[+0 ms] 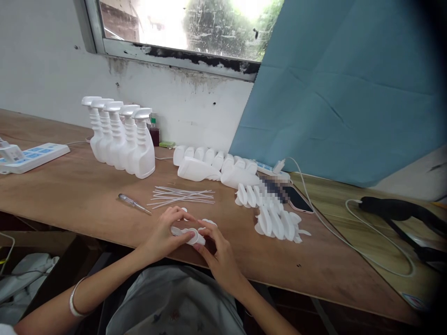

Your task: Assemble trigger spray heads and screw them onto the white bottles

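Observation:
My left hand and my right hand meet near the table's front edge, fingers closed around a white plastic spray head. Its round collar faces up between the thumbs; the fingers hide part of it. Just behind the fingertips lie small white plastic parts, partly covered. Thin white dip tubes are spread in a loose pile beyond the hands. A screwdriver with a clear handle rests to the left of the tubes. Several more white spray heads lie in rows to the right.
Assembled white spray bottles stand in a row at the back left. White bottles lie on their sides by the wall. Power strips, a phone, a white cable and a black object are around the table.

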The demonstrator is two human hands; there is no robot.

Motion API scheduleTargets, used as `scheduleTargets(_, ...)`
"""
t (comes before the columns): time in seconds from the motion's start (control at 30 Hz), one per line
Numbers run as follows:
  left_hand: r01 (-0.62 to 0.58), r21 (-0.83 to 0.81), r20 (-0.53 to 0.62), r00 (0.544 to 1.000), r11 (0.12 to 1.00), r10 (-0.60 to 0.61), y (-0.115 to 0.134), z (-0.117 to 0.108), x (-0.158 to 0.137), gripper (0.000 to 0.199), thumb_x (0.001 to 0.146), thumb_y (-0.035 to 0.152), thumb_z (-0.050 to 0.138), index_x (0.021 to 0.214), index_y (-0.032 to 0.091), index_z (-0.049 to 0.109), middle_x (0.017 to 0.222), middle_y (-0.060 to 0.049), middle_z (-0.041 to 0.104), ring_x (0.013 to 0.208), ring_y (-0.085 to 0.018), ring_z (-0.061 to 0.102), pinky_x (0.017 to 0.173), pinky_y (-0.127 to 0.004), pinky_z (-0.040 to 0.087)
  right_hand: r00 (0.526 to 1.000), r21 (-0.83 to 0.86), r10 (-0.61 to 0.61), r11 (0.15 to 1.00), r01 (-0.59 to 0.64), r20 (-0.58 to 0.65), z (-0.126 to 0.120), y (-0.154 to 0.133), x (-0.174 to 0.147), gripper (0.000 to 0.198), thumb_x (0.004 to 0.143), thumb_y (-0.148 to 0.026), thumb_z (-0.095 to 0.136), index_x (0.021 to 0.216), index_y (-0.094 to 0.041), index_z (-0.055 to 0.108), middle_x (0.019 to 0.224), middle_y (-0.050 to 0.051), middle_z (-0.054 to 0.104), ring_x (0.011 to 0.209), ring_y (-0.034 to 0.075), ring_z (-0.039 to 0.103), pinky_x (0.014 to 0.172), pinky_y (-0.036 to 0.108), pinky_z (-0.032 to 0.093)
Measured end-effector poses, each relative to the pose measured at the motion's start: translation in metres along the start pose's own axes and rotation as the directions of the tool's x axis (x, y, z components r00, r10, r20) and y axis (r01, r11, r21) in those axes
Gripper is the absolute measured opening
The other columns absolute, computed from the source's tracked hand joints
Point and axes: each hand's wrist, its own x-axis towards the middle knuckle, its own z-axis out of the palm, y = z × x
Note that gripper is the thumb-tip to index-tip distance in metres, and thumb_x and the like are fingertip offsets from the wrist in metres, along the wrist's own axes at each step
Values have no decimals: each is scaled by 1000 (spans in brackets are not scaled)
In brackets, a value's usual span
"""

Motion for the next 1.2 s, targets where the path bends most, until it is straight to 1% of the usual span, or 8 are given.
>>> scheduleTargets(0.13,3,-97,105,994,995,8,-1,-1,-1,20,80,30,57,96,19,54,87,0,60,79,-12,56,72,-24,43,999,-19,-22,1000,23,24,-2,-2,2,35,85,-20,50,119,-27,44,108,3,59,96,16,57,87,33,44)
scheduleTargets(0.3,-128,21,200,972,992,121,-5,-4,-2,22,74,34,63,87,18,53,85,0,60,76,-13,55,68,-23,43,991,-166,-137,977,136,7,-3,-2,2,25,85,-17,47,108,-24,52,107,5,59,98,17,56,86,32,45)
scheduleTargets(0.47,-260,121,227,947,958,228,-16,-5,-2,17,78,33,59,82,17,55,84,-3,61,77,-14,55,68,-22,43,958,-389,-285,882,266,8,-1,0,-3,25,82,-14,48,106,-21,49,112,9,55,100,20,55,84,34,46)
scheduleTargets(0.57,-358,112,267,909,927,319,-21,-5,-2,14,82,30,55,83,16,57,92,-5,60,80,-13,55,71,-22,43,946,-516,-321,802,301,53,-3,-3,-2,23,80,-16,51,102,-21,52,108,9,57,91,21,56,78,35,47)
scheduleTargets(0.67,-417,127,279,886,900,371,-21,-6,-1,14,83,29,54,85,16,58,91,-5,60,78,-13,55,71,-21,43,941,-616,-322,722,317,106,-8,-6,1,25,79,-20,54,104,-23,53,106,8,58,89,23,56,74,38,47)
scheduleTargets(0.77,-434,142,285,878,889,384,-20,-6,-1,15,85,29,52,89,16,59,91,-6,60,78,-13,55,71,-21,43,940,-627,-306,705,332,153,-12,-8,4,27,81,-23,54,107,-24,53,104,7,59,91,23,56,75,37,46)
scheduleTargets(0.97,-437,178,292,879,882,377,-19,-8,-2,18,85,31,50,90,17,59,92,-6,61,80,-14,57,73,-22,44,935,-577,-308,737,352,177,-14,-6,6,24,82,-23,52,106,-22,54,101,7,60,89,21,56,76,35,46)
scheduleTargets(1.2,-456,281,392,858,845,333,-6,-14,-2,21,90,25,40,90,16,59,97,-8,59,85,-16,56,75,-25,43,923,-577,-296,720,385,247,-17,-17,13,20,86,-23,48,104,-22,54,99,7,61,90,22,55,77,36,45)
